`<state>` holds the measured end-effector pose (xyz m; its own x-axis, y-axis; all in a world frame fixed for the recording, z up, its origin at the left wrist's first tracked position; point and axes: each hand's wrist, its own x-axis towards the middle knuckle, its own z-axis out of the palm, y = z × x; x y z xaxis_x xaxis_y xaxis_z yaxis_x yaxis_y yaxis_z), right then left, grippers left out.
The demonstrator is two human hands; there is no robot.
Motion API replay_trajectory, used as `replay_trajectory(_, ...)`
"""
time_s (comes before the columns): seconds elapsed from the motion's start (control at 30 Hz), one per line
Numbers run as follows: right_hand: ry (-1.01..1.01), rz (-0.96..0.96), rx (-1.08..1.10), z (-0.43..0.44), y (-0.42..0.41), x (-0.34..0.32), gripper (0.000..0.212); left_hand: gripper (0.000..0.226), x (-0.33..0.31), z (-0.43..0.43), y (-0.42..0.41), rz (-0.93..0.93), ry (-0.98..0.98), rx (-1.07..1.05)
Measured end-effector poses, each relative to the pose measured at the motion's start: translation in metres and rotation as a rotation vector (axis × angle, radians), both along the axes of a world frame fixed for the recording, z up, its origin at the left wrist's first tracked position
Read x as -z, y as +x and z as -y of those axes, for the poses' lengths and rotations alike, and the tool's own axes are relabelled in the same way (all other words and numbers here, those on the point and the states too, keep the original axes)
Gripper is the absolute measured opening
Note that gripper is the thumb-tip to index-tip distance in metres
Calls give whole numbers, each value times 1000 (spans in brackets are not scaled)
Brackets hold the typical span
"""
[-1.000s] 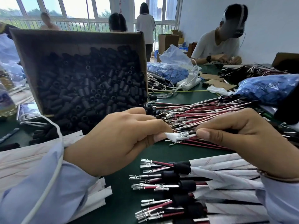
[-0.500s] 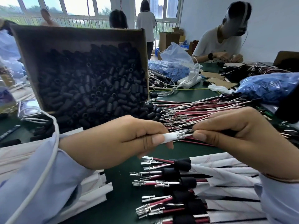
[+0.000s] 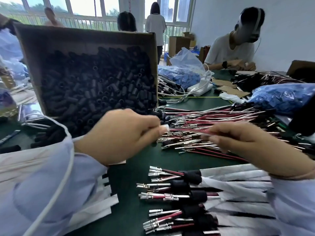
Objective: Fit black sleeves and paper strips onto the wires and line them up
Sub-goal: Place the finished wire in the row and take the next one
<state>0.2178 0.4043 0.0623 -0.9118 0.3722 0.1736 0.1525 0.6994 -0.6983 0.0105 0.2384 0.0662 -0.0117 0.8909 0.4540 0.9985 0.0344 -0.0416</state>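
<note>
Wires [image 3: 190, 130], a red and white pair, stretch between both hands above the green table [image 3: 133, 188]; the left hand [image 3: 122, 135] pinches a white paper strip [image 3: 165, 128] at their tip; the right hand [image 3: 247, 142] pinches them further back, blurred; finished bundles [image 3: 187, 178] lie in a row nearer the person; a cardboard box [image 3: 34, 41] of black sleeves [image 3: 95, 92] stands behind.

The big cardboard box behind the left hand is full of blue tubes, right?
Not quite. The head view shows the big cardboard box behind the left hand is full of black tubes, not blue ones.
</note>
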Motion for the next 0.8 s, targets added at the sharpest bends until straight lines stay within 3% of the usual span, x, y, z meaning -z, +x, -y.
replay_trajectory(0.1, -82, 24, -69, -7, 12, -7, 21, 55, -1, -1, -4, 35, 7, 40)
replay_trajectory(0.23, 95, 283, -326, 19, -6, 11, 23, 50, 23, -13, 34, -61, -158, 208)
replay_trajectory(0.37, 85, 67, 37, -11, 21, -10, 16, 60, -9, -4, 2, 101, -54, 83)
replay_trajectory(0.47, -28, 109, -98, 3, 15, -5, 17, 59, -9, -12, 21, 10, -95, 143)
replay_trajectory(0.53, -123, 132, -257, 24, -4, 7, 34, 54, 4, -23, 49, -54, -169, 208)
replay_trajectory(0.6, -81, 33, -220, 31, -13, 13, 42, 53, 3, -29, 59, -49, -179, 205)
replay_trajectory(0.73, -46, -189, -73, 12, 16, -5, 26, 55, -17, -18, 33, 140, -222, 178)
replay_trajectory(0.8, -103, -277, 1, 1, 33, -11, 29, 53, -24, -9, 20, 264, -291, 150)
